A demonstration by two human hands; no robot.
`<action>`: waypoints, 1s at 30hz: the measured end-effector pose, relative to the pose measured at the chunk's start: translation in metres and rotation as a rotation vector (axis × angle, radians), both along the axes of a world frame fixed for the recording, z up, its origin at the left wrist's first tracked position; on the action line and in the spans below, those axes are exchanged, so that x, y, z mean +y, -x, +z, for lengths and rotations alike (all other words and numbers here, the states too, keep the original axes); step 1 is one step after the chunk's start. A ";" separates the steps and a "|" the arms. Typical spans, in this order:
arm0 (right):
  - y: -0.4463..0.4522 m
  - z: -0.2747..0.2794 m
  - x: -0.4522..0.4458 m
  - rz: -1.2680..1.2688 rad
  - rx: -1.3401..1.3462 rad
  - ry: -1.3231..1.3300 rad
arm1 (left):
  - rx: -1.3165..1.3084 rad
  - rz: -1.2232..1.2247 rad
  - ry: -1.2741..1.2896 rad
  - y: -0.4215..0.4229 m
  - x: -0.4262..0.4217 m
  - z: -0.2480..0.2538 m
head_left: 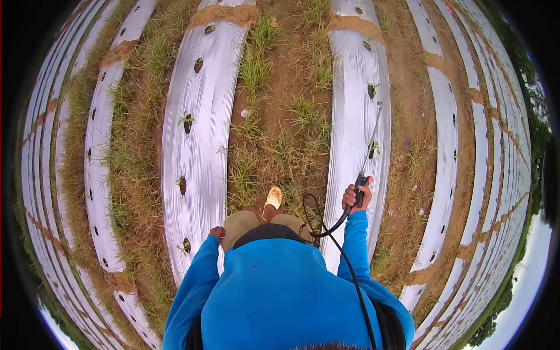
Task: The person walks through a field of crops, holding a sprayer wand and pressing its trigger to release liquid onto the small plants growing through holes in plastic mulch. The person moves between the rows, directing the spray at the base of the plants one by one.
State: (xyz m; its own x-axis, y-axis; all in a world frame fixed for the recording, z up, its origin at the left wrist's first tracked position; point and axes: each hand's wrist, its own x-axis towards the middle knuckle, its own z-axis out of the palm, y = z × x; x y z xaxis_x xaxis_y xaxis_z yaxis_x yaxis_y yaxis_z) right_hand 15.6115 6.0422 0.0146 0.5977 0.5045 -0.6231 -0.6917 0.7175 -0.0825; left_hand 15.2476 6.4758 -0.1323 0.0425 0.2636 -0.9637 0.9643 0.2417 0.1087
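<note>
My right hand is closed round the black handle of a spray wand, which has a red part at its side. Its thin metal lance points forward over the white-covered bed, with the tip near a small seedling. Another seedling grows from a hole beside the lance. From the handle a black hose loops back and runs over my right arm. My left hand hangs low beside my thigh, next to the left bed; its fingers are too hidden to read.
Long white plastic-covered beds with planting holes run ahead on both sides. Between them lies a soil path with grass tufts. One foot in a pale clog stands on this path. Soil bands cross the beds farther off.
</note>
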 end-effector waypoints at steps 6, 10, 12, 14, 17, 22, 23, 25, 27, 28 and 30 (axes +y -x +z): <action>-0.141 -0.003 0.040 0.040 0.020 0.188 | -0.387 -0.115 -0.042 -0.152 0.052 -0.036; -0.229 -0.005 0.077 0.065 0.046 0.152 | -0.279 0.134 0.046 -0.320 0.081 -0.020; -0.261 -0.012 0.090 0.070 0.064 0.165 | -0.296 0.184 0.110 -0.373 0.100 -0.055; -0.315 -0.011 0.110 0.081 0.048 0.188 | -0.241 0.100 0.141 -0.435 0.129 -0.098; -0.389 0.006 0.135 0.095 0.049 0.200 | -0.270 0.007 0.148 -0.557 0.150 -0.101; -0.510 0.025 0.177 0.052 0.068 0.169 | -0.493 -0.021 0.113 -0.716 0.204 -0.033; -0.535 0.025 0.184 0.052 0.054 0.160 | -0.577 0.032 0.146 -0.743 0.216 -0.036; -0.586 0.031 0.202 0.032 0.056 0.164 | -0.603 0.034 0.078 -0.800 0.233 -0.007; -0.640 0.021 0.220 0.044 0.030 0.138 | -0.625 0.030 0.014 -0.842 0.253 -0.011; -0.667 0.013 0.230 0.050 0.035 0.134 | -0.552 0.083 0.037 -0.861 0.264 -0.012; -0.729 -0.007 0.248 0.051 0.001 0.158 | -0.464 0.132 0.035 -0.894 0.285 -0.030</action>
